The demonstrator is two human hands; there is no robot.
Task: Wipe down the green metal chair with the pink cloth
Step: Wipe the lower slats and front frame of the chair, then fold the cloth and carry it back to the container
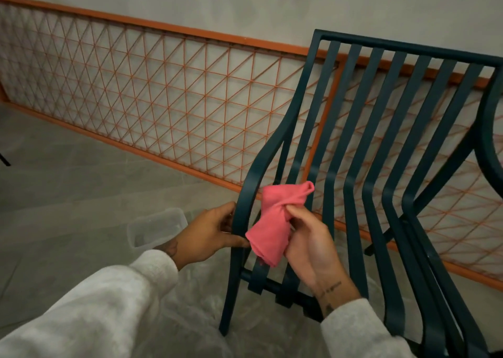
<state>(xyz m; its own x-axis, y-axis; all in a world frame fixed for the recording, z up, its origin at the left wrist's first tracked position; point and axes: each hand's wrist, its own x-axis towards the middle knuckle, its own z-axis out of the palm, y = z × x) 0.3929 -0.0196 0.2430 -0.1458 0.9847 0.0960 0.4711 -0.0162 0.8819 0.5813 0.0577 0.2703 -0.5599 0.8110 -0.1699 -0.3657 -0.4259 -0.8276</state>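
Observation:
The green metal chair point(353, 129) fills the right half of the head view, with its curved slats running from the backrest down into the seat. My left hand point(208, 235) grips the chair's left side rail just above the seat's front corner. A bunched pink cloth point(275, 221) is held in my right hand point(310, 243) and lies against the two leftmost slats where back and seat meet. Both forearms wear light grey sleeves.
An orange-framed lattice panel point(152, 96) leans along the pale wall behind the chair. A clear plastic container point(158, 227) stands on the grey tiled floor left of the chair, behind my left hand. A thin dark leg shows at the far left edge.

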